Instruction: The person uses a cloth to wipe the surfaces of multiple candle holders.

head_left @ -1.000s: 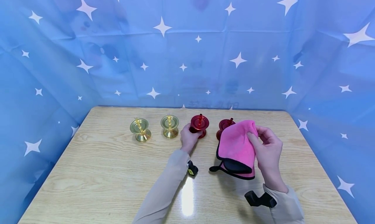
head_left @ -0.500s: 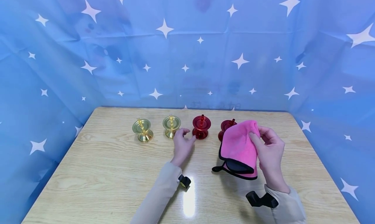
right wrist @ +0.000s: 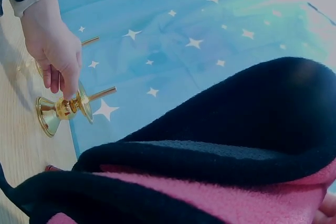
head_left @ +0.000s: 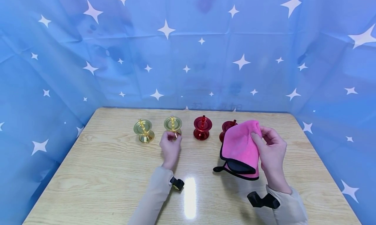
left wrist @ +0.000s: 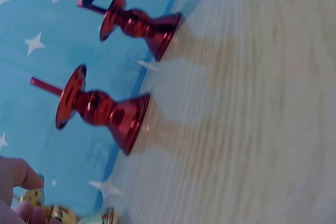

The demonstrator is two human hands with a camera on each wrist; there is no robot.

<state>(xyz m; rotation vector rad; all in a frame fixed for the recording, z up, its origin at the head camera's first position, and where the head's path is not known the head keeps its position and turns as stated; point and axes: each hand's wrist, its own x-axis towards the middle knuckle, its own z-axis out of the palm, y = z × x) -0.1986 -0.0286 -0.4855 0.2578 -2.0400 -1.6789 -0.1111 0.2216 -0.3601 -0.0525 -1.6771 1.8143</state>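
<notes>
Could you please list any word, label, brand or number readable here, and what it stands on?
No text can be read.
Blue backdrop: faint character-like marks low down, too blurred to read.
Left wrist device: too small to tell.
Gold holders, red holders, pink cloth: no lettering visible.

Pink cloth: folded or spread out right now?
Folded. In the head view, the right hand holds the cloth doubled over, its dark inner side showing between pink layers.

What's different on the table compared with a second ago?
The left hand has let go of the left red stand and moved leftward to the right gold stand; whether it grips that yet is unclear. The right hand still holds the pink cloth; all four stands keep their row.
</notes>
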